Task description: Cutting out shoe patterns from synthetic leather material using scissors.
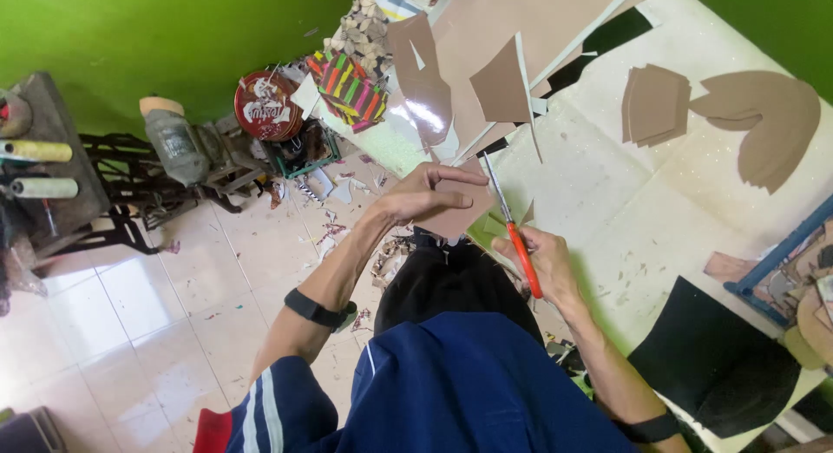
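My left hand [423, 193] pinches a small piece of brown sheet material [460, 217] above the table's near edge. My right hand [545, 260] grips orange-handled scissors [515, 232], blades pointing up beside that piece. On the pale table [642, 201] lie a stack of cut brown pieces [655, 104] and a fan of curved brown shapes [768, 123]. A larger brown sheet [512, 36] with cut edges spreads at the table's far end.
A black sheet [711, 362] lies at the table's right end beside a blue-rimmed tray [781, 253] of scraps. Left of the table stand a striped bag [350, 90], a round red tin [265, 106] and a grey jug [176, 143]. Offcuts litter the tiled floor [130, 314].
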